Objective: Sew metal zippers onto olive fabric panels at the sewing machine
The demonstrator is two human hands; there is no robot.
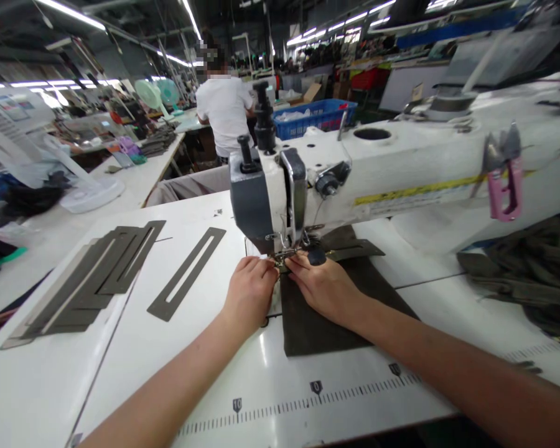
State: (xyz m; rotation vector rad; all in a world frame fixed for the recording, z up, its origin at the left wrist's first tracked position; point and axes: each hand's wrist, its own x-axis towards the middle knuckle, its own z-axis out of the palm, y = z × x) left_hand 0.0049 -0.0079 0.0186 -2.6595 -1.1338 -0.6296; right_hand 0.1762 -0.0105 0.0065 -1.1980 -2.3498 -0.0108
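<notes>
A sewing machine (280, 193) stands before me, and both my hands meet under its head at the presser foot. My left hand (251, 289) is closed, its curled fingertips pinching the edge of the work just left of the needle. On the other side, my right hand (326, 289) has its fingers pressed together on a dark olive fabric piece (308, 333), close to the foot. That fabric lies flat under my right wrist and reaches behind the foot. A narrow strip (366, 249) of similar cloth rests on it at the right. The fingertips partly hide the stitching spot.
Slotted dark strips lie at left, one single strip (186, 274) beside an overlapping stack (98, 274). Pink-handled snips (504, 186) hang on the machine arm. Crumpled dark fabric (522, 274) is at right. Behind are a person in white (226, 112), a blue basket (315, 118) and fans.
</notes>
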